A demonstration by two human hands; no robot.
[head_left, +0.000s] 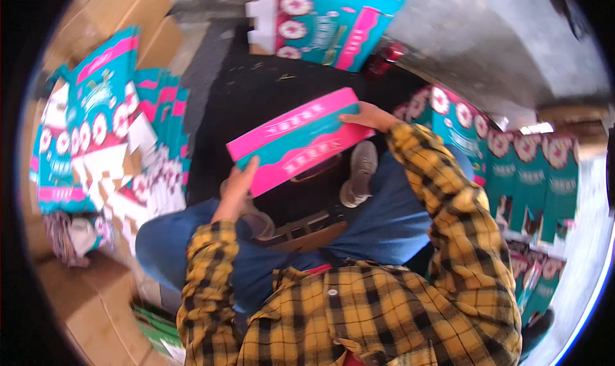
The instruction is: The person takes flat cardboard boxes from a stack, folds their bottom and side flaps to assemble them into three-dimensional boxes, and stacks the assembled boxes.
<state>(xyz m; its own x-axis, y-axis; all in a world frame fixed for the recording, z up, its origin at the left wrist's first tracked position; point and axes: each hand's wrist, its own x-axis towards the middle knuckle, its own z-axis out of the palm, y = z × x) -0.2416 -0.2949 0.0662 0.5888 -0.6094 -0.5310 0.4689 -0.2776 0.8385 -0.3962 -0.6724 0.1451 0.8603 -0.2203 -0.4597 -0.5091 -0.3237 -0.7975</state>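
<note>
Across my lap I hold a long pink and teal carton [296,137] between both hands, tilted up toward the right. My left hand [238,190] grips its near left end, with the thumb on the teal face. At the far right end my right hand [370,116] is closed round the carton, its thumb lying over the teal band. The fingers behind the carton are hidden. Whether the carton has anything inside cannot be seen.
Flat printed cartons [102,100] are piled at the left, beside brown cardboard boxes [96,302]. A large teal carton [320,23] lies ahead, near a shiny red object [386,57]. Upright teal cartons [526,177] stand in a row at the right. Black matting [246,87] covers the floor ahead.
</note>
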